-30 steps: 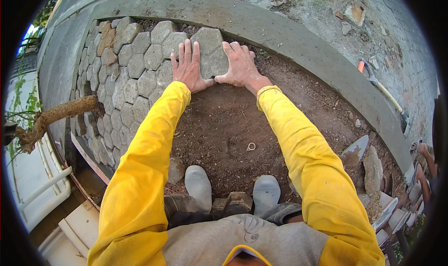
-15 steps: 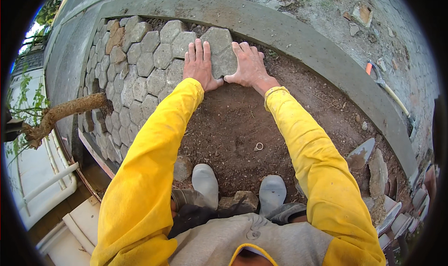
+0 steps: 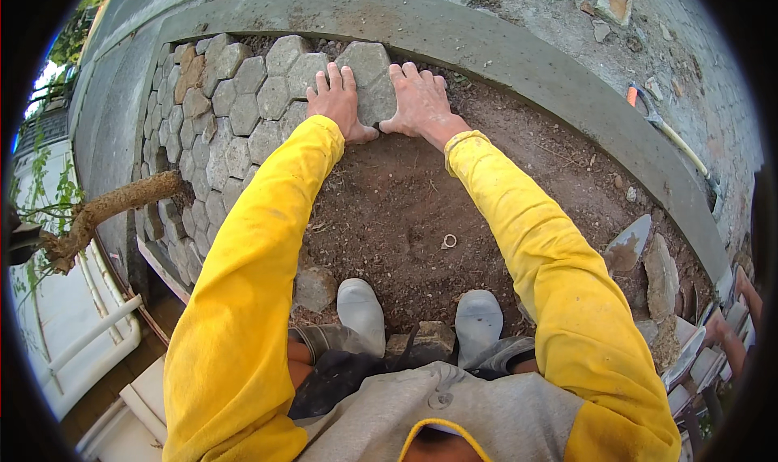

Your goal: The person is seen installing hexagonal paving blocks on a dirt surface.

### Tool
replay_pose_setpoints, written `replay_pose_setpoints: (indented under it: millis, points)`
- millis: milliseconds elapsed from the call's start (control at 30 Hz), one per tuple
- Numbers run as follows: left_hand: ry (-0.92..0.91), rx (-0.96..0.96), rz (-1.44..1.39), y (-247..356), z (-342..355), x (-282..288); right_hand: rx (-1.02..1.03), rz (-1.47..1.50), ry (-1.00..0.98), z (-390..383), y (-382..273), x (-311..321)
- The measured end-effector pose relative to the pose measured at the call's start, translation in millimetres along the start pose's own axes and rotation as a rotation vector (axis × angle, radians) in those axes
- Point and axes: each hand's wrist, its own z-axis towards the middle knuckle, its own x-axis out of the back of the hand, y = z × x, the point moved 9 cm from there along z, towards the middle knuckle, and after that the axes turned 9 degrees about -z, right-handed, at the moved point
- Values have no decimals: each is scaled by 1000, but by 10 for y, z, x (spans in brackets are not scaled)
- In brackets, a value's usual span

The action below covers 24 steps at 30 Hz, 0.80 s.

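Now, as I judge it, I am setting the block (image 3: 375, 99) against the other pavers (image 3: 245, 113), lining it up at the end of their row. It lies between my hands, with another hexagonal paver (image 3: 362, 59) just beyond it, inside the kerb (image 3: 454, 26), and the brown soil (image 3: 389, 194) on my side. My left hand (image 3: 335, 104) and right hand (image 3: 418, 104) are both open, fingers out and a little spread, thumbs nearly meeting at the block's near corner. I cannot tell how hard they press, since my palms hide the contact. The next move, I think, calls for even pressure from both sides, nudging the joint tight without tipping the block or pinching a thumb.

The block looks grey and rough, with straight sides and a dull, slightly dusty top. What shows of it suggests a hexagon; my hands cover its flanks. It seems to sit about level with its neighbour.
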Motion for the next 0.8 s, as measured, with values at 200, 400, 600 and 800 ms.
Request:
replay_pose_setpoints:
  millis: [200, 400, 600, 800]
  points:
    - [-8, 50, 13, 104, 16, -68, -1, -23, 102, -66, 50, 58]
    - [-51, 63, 41, 102, 109, -229, 240, -186, -169, -401, 349, 364]
    - [-5, 67, 41, -13, 85, -61, -162, -217, -101, -2041, 2333, 1274]
    - [-15, 0, 33, 161, 95, -117, -1619, -315, 49, -5880, 4738, 1151]
